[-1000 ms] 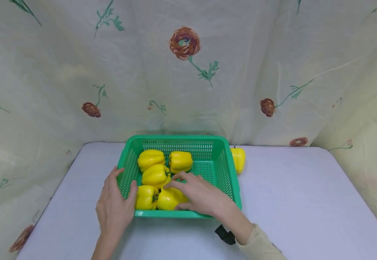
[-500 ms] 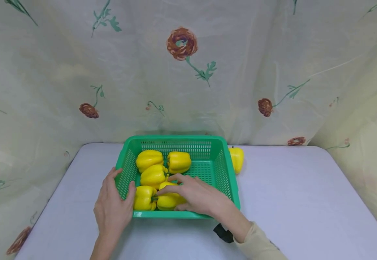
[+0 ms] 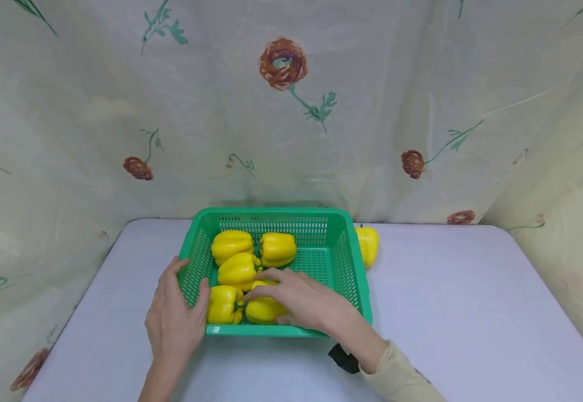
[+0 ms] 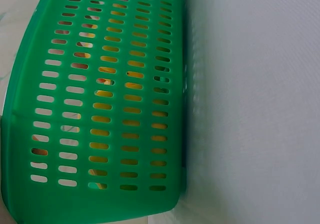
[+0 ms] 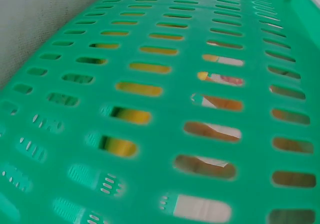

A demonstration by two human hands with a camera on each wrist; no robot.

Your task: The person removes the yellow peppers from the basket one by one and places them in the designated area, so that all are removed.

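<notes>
In the head view a green plastic basket (image 3: 281,330) with slotted walls holds several yellow bell peppers (image 3: 233,245). My left hand (image 3: 176,312) grips its front left corner, the thumb reaching over the rim. My right hand (image 3: 306,304) reaches over the front rim, its fingers curved round a yellow bell pepper (image 3: 263,310) at the front. The hand partly hides that pepper. Another bell pepper (image 3: 225,305) lies just left of it, its green stem pointing right. Both wrist views show the basket's slotted wall (image 4: 115,109) close up, with yellow behind the slots; no full hand shows there.
One yellow bell pepper (image 3: 368,245) stands outside the basket, against its right wall. A pale cloth covers the table (image 3: 447,312). Behind rises a flower-patterned curtain (image 3: 372,111). A black strap (image 3: 344,358) shows at my right wrist.
My right hand's fingers have shifted slightly over the front pepper, which has turned a little beneath them. The left hand keeps its place on the basket. The other peppers stay put.
</notes>
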